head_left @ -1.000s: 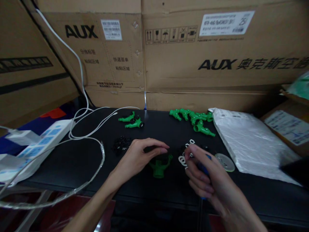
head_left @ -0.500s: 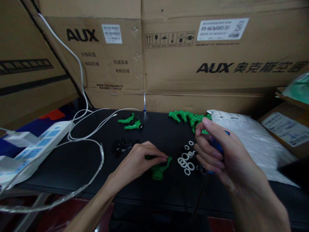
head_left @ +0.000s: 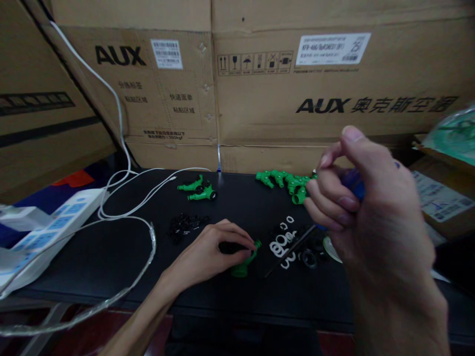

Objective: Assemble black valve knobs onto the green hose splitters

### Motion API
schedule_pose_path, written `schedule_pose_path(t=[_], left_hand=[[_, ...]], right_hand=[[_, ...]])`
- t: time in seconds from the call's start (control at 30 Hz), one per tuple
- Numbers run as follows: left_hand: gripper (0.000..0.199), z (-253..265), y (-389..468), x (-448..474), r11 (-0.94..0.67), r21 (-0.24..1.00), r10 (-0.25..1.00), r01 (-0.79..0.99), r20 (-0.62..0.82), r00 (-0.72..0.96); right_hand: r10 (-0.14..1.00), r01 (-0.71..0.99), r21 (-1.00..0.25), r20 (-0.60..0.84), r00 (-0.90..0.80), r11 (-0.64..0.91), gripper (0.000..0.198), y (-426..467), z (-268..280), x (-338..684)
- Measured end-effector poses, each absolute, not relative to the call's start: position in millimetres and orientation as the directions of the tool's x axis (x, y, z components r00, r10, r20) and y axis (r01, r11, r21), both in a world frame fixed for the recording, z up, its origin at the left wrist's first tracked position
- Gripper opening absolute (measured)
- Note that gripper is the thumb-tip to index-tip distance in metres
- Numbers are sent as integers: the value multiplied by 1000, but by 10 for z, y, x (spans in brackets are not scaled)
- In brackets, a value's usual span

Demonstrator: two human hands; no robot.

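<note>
My left hand (head_left: 218, 247) pinches a green plastic pipe fitting (head_left: 241, 269) against the dark table near its front edge. Thumb and fingertips close around the fitting's narrow branch, and they hide part of it. My right hand (head_left: 367, 193) is raised above the right side of the table, wrapped around the blue handle of a screwdriver (head_left: 291, 250). The long dark shaft slants down to the left, its tip a little right of the fitting and apart from it. White rings (head_left: 277, 248) and dark rings (head_left: 308, 258) lie beneath and beside the shaft.
Two green fittings with black parts (head_left: 202, 193) lie at the back left, near small black pieces (head_left: 187, 225). More green fittings (head_left: 287, 182) are grouped at the back right. A power strip (head_left: 63, 232) and white cables (head_left: 152, 190) occupy the left. Large cardboard boxes (head_left: 256, 118) wall the back.
My right hand has risen and shifted right with the screwdriver. Its shaft has swung from pointing down to slanting left toward the fitting. My left hand keeps its hold on the fitting.
</note>
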State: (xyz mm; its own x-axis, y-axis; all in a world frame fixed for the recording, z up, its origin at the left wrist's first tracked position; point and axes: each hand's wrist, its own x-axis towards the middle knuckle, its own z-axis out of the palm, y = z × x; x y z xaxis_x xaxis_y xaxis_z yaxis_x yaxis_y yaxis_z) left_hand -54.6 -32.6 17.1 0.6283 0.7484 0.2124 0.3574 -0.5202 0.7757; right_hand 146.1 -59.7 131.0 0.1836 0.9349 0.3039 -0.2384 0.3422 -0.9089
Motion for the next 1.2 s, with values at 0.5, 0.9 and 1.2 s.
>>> schedule_pose_path(t=[0.5,0.9,1.2], left_hand=[[18,116,-309,-562,-452,834,775,318,191,603],[17,69,-295,-563,-440,837,785,324,184,591],[17,74,-319,-558,-429,836,805,343,182,564]], right_hand=[[791,-128,-805,517,328,580,35,-556,1446,1235],[749,-209,-733,561,352,647,39,-444,1414,1226],[737,-162,-731,599,313,663,41,-551,1437,1095]])
